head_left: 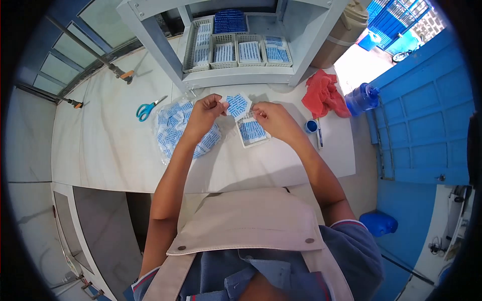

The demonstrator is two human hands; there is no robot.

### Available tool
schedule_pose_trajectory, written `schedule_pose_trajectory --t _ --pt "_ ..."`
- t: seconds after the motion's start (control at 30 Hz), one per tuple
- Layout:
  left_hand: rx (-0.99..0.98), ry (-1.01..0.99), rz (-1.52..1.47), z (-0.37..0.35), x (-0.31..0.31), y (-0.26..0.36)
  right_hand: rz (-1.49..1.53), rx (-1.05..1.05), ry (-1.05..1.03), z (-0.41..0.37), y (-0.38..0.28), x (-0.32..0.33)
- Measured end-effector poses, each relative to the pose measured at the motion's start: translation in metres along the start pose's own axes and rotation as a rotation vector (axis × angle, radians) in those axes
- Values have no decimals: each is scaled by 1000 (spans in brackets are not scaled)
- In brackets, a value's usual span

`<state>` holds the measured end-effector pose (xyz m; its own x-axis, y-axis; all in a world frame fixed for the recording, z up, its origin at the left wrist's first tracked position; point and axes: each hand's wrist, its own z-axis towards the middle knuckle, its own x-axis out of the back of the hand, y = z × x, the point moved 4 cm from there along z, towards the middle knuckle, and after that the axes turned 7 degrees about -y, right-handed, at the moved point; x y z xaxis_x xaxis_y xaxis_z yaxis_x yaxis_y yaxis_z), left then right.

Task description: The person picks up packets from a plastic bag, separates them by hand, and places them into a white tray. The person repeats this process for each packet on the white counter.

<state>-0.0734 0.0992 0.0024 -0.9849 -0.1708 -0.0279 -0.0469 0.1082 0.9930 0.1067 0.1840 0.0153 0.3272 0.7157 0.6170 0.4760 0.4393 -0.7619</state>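
Note:
A small white sachet with blue print [238, 106] is held up above the table. My left hand [207, 111] pinches its left edge. My right hand [273, 119] has its fingers closed at the sachet's right edge. Just below the sachet, a small white basket [245, 146] holds more blue-printed sachets, and my right hand is over its right side. To the left, partly behind my left forearm, lies a clear plastic bag full of the same kind of sachets [173, 128].
Teal-handled scissors [145, 111] lie left of the bag. A shelf [236, 78] at the back holds several baskets of sachets. On the right are a red cloth [324, 93], a small blue-topped container [311, 126], a pen-like stick [320, 135] and a blue water bottle [362, 99].

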Motion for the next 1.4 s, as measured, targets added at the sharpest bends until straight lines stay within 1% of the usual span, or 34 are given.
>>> schedule_pose_trajectory --t 0.03,0.1,0.13,0.2,0.23,0.3,0.33,0.4,0.43,0.5,0.53,0.6,0.63,0.7,0.73,0.8,0.93,1.0,1.03,1.1,1.13,1.2,1.23,1.3,1.33,1.4 --pt "-5 4 0 -1 0 0 -4 5 -1 2 1 -1" --pt "111 77 -115 -7 -3 -5 777 41 52 3 5 -1" --pt "107 80 -118 -8 -7 -4 772 42 50 1 3 -4" --pt "149 95 -301 -12 -17 -5 853 72 100 -3 -3 -10" --pt "148 93 -302 -13 -22 -5 851 72 102 -2 -3 -12" --pt "150 130 -387 -16 -26 -6 763 134 152 -1 0 -16" --pt "149 131 -385 -17 -26 -8 764 136 151 -1 1 -18" --pt "147 105 -394 -18 -26 -12 653 104 239 -3 3 -19" --pt "147 105 -393 -19 -24 -13 654 104 239 -3 4 -18" --pt "145 42 -290 -19 -24 -10 478 116 251 -4 2 -10" --pt "144 42 -289 -19 -24 -8 478 118 252 -4 3 -7" --pt "127 89 -245 -18 -22 -3 583 141 199 -5 4 1" --pt "124 89 -246 -18 -21 -1 581 143 199 -5 4 5" --pt "122 9 -209 -19 -24 3 463 162 144 -5 3 10" --pt "122 8 -208 -19 -25 2 464 162 146 -5 3 9" --pt "121 17 -210 -18 -26 0 507 175 240 -2 0 11" --pt "133 33 -222 -19 -23 -2 625 180 280 -8 -8 6" --pt "134 11 -229 -20 -24 -1 583 160 132 -3 -3 0" --pt "135 10 -228 -20 -24 1 585 159 133 -1 -1 3" --pt "156 -9 -191 -22 -24 5 446 89 -14 2 3 3" --pt "156 -9 -190 -22 -23 7 446 90 -13 3 3 1" --pt "172 -37 -224 -24 -21 9 611 143 84 3 2 -1" --pt "171 -37 -223 -24 -20 10 611 144 84 2 0 -2" --pt "226 -38 -218 -27 -18 9 931 111 24 2 -2 -6" --pt "227 -37 -218 -26 -16 8 931 111 22 2 -2 -5" --pt "179 -60 -17 -25 -14 8 586 94 25 1 -5 -1"
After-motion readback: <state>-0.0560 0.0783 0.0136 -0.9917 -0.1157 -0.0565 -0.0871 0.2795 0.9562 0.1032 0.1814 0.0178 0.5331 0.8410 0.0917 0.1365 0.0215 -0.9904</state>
